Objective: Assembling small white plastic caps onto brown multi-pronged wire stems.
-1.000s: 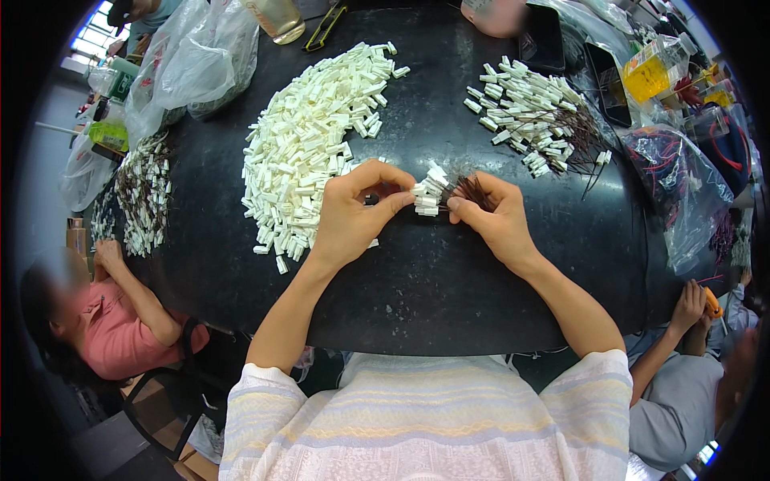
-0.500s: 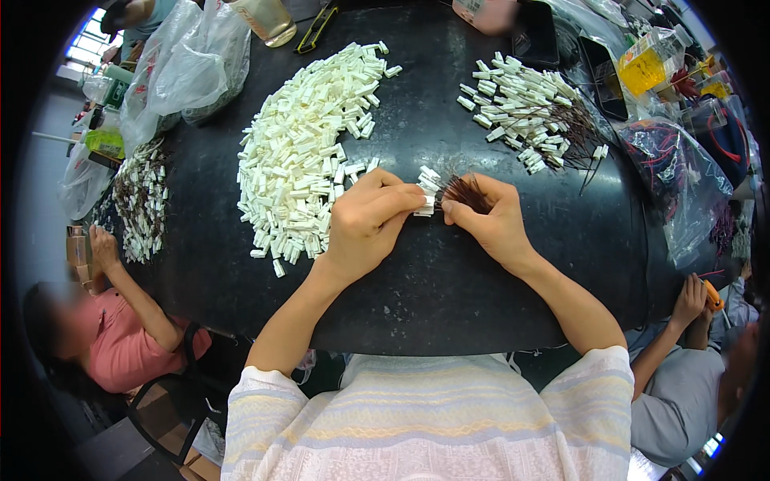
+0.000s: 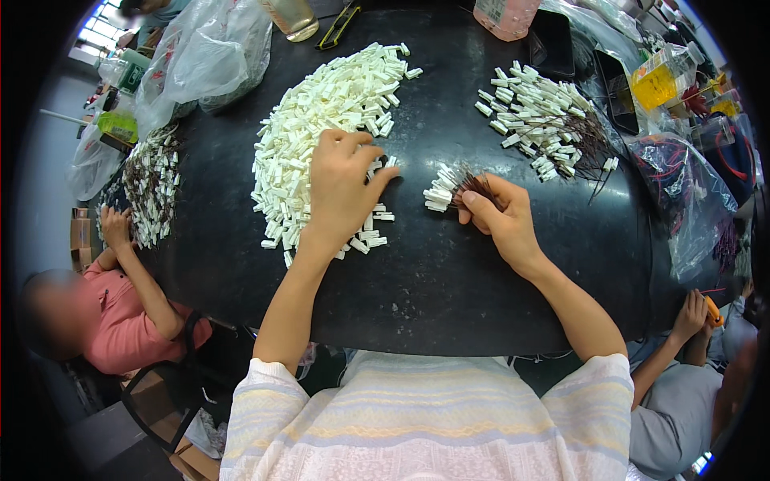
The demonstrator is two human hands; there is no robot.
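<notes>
Along the far side of the black tabletop (image 3: 449, 313) in the head view, I see a translucent plastic bag (image 3: 210, 68) and a yellow utility knife (image 3: 340, 26). Over the broad pile of white connector housings (image 3: 321, 104), the worker's left hand (image 3: 343, 180) is loosely spread, thumb apart from the index finger; whether a fingertip touches a piece, I can't tell. The right hand (image 3: 507, 220) pinches a bundle of brown wires (image 3: 476, 187), its white connector ends (image 3: 438, 196) pointing left, nearer the worker than a heap of wired connectors (image 3: 537, 116).

No text is legible, even on the yellow bottle's (image 3: 662, 85) label (image 3: 650, 70).
</notes>
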